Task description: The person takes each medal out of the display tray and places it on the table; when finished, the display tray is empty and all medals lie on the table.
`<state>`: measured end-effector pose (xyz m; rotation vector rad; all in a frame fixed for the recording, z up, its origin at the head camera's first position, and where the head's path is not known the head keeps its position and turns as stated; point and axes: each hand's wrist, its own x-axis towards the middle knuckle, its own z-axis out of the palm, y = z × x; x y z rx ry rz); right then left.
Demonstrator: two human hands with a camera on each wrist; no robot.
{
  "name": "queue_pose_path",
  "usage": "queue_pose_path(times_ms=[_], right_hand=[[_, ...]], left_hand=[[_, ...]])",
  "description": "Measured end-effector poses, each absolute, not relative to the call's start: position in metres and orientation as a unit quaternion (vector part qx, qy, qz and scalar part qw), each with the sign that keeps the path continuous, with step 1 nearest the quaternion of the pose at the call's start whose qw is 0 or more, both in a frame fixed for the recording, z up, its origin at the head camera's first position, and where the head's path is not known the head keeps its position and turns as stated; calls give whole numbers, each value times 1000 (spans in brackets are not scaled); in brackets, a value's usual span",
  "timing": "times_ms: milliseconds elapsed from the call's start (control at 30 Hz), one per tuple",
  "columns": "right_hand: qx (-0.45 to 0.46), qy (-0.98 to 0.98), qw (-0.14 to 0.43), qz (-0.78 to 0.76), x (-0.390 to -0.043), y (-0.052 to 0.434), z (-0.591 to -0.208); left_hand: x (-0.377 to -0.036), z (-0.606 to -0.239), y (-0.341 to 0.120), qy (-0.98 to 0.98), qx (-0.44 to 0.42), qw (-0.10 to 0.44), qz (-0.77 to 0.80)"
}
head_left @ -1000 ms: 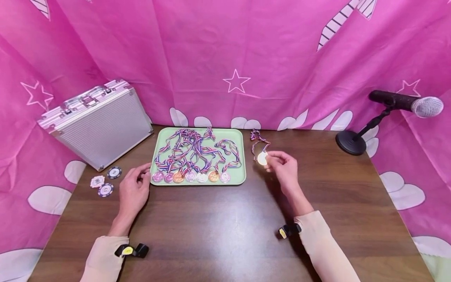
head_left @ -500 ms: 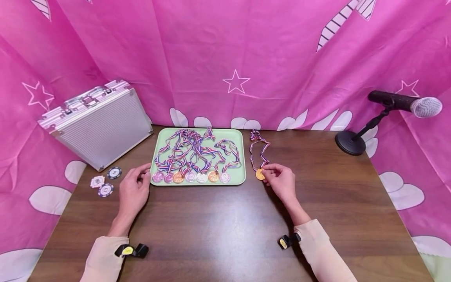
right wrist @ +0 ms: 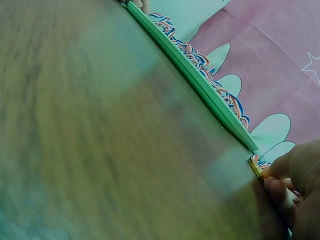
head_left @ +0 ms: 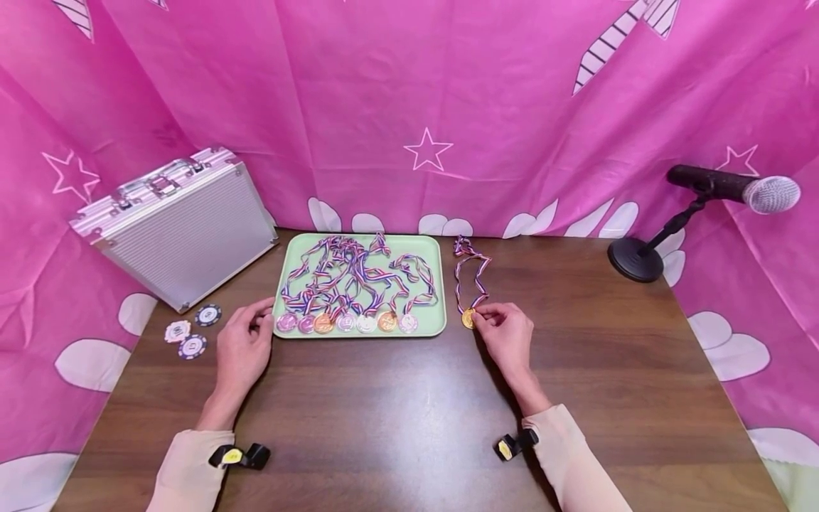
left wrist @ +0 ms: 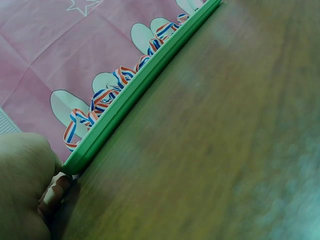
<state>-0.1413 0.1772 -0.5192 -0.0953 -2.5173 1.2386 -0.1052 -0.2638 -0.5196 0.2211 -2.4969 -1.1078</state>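
A gold medal (head_left: 468, 318) on a striped ribbon (head_left: 472, 274) lies on the table to the right of the green tray. My right hand (head_left: 507, 336) pinches its right edge between thumb and fingers; the right wrist view shows the medal (right wrist: 256, 170) edge-on, low at the tabletop. Inside the tray (head_left: 438, 328) lie several silver- and bronze-coloured medals in a row along the front, their red, white and blue ribbons (head_left: 358, 270) tangled behind. My left hand (head_left: 244, 345) holds the tray's left edge near the front corner, fingertips at the rim (left wrist: 75, 165).
A silver aluminium case (head_left: 192, 227) stands at the back left. Three poker chips (head_left: 192, 346) lie in front of it. A microphone (head_left: 729, 186) on a black stand (head_left: 636, 259) is at the back right. A pink curtain (head_left: 512, 107) hangs behind the brown wooden table (head_left: 397, 419).
My right hand has drawn the gold medal toward the table's front and slightly left, lowering it level with the row in the tray. Its ribbon has stretched out. The left hand keeps its place.
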Motion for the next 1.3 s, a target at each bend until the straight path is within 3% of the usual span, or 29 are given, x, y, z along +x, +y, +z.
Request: queue_pose_path(times_ms=[533, 1300], right_hand=[[-53, -849, 181, 493, -135, 173, -518], [74, -875, 125, 462, -130, 109, -502]], left_hand=[[-107, -520, -262, -896, 75, 202, -389], [-105, -519, -263, -896, 76, 198, -389]])
